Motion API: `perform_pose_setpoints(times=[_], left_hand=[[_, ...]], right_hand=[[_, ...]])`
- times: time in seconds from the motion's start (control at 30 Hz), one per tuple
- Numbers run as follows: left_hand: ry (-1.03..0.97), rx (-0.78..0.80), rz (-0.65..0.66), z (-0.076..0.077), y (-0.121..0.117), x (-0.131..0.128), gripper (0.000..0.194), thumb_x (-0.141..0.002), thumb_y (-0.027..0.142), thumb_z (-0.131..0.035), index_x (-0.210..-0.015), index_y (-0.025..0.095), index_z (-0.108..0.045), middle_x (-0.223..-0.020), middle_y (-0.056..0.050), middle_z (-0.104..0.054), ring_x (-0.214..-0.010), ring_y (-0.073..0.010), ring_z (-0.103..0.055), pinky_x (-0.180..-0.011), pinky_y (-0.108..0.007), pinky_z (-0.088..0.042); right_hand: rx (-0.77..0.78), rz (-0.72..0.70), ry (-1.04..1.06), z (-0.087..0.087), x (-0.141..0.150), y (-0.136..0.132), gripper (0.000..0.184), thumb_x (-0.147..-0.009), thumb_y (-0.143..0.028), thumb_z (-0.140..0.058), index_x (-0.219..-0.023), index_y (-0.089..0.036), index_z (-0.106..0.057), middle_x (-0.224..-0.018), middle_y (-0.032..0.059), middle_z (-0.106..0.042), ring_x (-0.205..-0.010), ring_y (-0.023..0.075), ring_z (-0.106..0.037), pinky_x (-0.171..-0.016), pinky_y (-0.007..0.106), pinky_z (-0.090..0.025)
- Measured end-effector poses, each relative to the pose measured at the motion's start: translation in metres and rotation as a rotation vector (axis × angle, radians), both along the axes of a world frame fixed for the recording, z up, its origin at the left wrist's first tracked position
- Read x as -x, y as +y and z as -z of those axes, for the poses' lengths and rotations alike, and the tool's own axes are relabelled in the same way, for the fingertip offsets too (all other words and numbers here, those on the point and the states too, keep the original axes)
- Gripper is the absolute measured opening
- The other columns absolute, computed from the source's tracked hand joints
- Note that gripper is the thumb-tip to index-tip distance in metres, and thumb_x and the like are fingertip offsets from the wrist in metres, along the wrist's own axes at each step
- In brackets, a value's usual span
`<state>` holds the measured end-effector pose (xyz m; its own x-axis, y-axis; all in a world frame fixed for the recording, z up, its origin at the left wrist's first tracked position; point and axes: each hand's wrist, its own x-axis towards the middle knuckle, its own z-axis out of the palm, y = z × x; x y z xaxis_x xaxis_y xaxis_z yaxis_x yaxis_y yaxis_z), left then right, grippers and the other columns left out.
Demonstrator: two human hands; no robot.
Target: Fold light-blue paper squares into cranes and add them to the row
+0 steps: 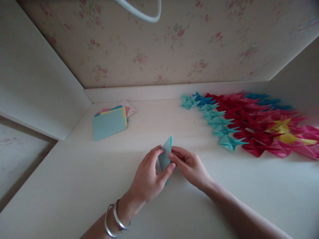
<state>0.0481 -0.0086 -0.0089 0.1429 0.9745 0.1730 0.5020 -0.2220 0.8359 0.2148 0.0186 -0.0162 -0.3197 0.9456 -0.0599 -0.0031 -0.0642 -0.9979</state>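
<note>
A light teal piece of folded paper [164, 158] stands between my two hands at the middle of the white table, its pointed tip upward. Around its left side and lower front, the fingers and thumb of my left hand [151, 176] are closed on it. My right hand [190, 166] pinches the right edge between thumb and index finger. The paper's lower part is partly hidden behind my left thumb, and a small tip shows beneath it. Two silver bangles [117, 219] circle my left wrist.
A fanned stack of coloured paper sheets [109, 126] lies at the back left, light blue on top. Rows of folded paper shapes [254, 126] in teal, blue, red, pink and yellow fill the right back. A white cable [142, 15] hangs before the flowered wall [149, 49].
</note>
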Motion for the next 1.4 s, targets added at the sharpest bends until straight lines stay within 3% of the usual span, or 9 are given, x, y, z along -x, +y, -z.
perform_pose_setpoints(times=[0.2, 0.5, 0.7, 0.9, 1.0, 1.2, 1.4], left_hand=[[-0.372, 0.216, 0.032, -0.010, -0.001, -0.002, 0.035, -0.084, 0.034, -0.072, -0.112, 0.019, -0.059, -0.125, -0.012, -0.065, -0.112, -0.0267, -0.064, -0.097, -0.039, -0.052], [-0.607, 0.413, 0.130, -0.016, 0.002, 0.000, 0.029, -0.087, 0.027, -0.069, -0.112, 0.019, -0.056, -0.123, -0.013, -0.067, -0.118, -0.0271, -0.062, -0.101, -0.043, -0.049], [-0.606, 0.398, 0.149, -0.015, 0.003, 0.000, 0.030, -0.086, 0.025, -0.070, -0.112, 0.018, -0.057, -0.122, -0.011, -0.067, -0.116, -0.0250, -0.063, -0.101, -0.040, -0.048], [-0.681, 0.463, 0.129, -0.018, 0.002, 0.001, 0.026, -0.087, 0.025, -0.067, -0.110, 0.017, -0.057, -0.122, -0.014, -0.066, -0.118, -0.0276, -0.060, -0.097, -0.040, -0.049], [-0.676, 0.456, 0.120, -0.017, 0.003, 0.003, 0.024, -0.088, 0.025, -0.064, -0.110, 0.017, -0.058, -0.119, -0.011, -0.068, -0.115, -0.0258, -0.062, -0.096, -0.036, -0.048], [-0.628, 0.457, -0.019, -0.011, 0.004, 0.006, 0.023, -0.094, 0.023, -0.049, -0.115, 0.022, -0.059, -0.118, -0.004, -0.068, -0.108, -0.0228, -0.061, -0.092, -0.033, -0.044], [-0.619, 0.458, -0.071, -0.008, 0.003, 0.006, 0.022, -0.096, 0.035, -0.050, -0.111, 0.023, -0.062, -0.102, -0.002, -0.069, -0.086, -0.0195, -0.064, -0.080, -0.031, -0.048]], right_hand=[[0.093, -0.034, 0.090, -0.002, -0.002, -0.001, 0.039, -0.083, -0.041, -0.072, -0.118, -0.024, -0.064, -0.093, 0.0057, -0.078, -0.087, 0.0230, -0.074, -0.076, 0.034, -0.057], [0.116, -0.034, 0.091, -0.008, -0.004, 0.001, 0.044, -0.082, -0.045, -0.071, -0.118, -0.022, -0.062, -0.091, 0.0061, -0.076, -0.090, 0.0233, -0.072, -0.082, 0.037, -0.055], [0.111, -0.030, 0.053, -0.008, -0.004, 0.000, 0.042, -0.082, -0.042, -0.072, -0.118, -0.021, -0.061, -0.097, 0.0074, -0.075, -0.090, 0.0227, -0.071, -0.082, 0.037, -0.054], [0.176, -0.026, 0.141, -0.009, -0.004, 0.000, 0.040, -0.083, -0.041, -0.071, -0.117, -0.021, -0.061, -0.080, 0.0027, -0.074, -0.083, 0.0203, -0.071, -0.081, 0.036, -0.054], [0.171, 0.016, 0.145, -0.008, -0.004, 0.001, 0.037, -0.082, -0.041, -0.072, -0.112, -0.021, -0.064, -0.085, 0.0040, -0.075, -0.081, 0.0198, -0.071, -0.079, 0.035, -0.055], [0.063, 0.221, 0.065, 0.000, -0.004, 0.000, 0.033, -0.086, -0.046, -0.065, -0.100, -0.017, -0.068, -0.083, 0.0066, -0.074, -0.074, 0.0222, -0.075, -0.068, 0.034, -0.060], [-0.051, 0.223, -0.001, 0.001, -0.002, -0.007, 0.029, -0.091, -0.042, -0.061, -0.110, -0.020, -0.063, -0.084, 0.0051, -0.076, -0.076, 0.0214, -0.076, -0.073, 0.034, -0.062]])
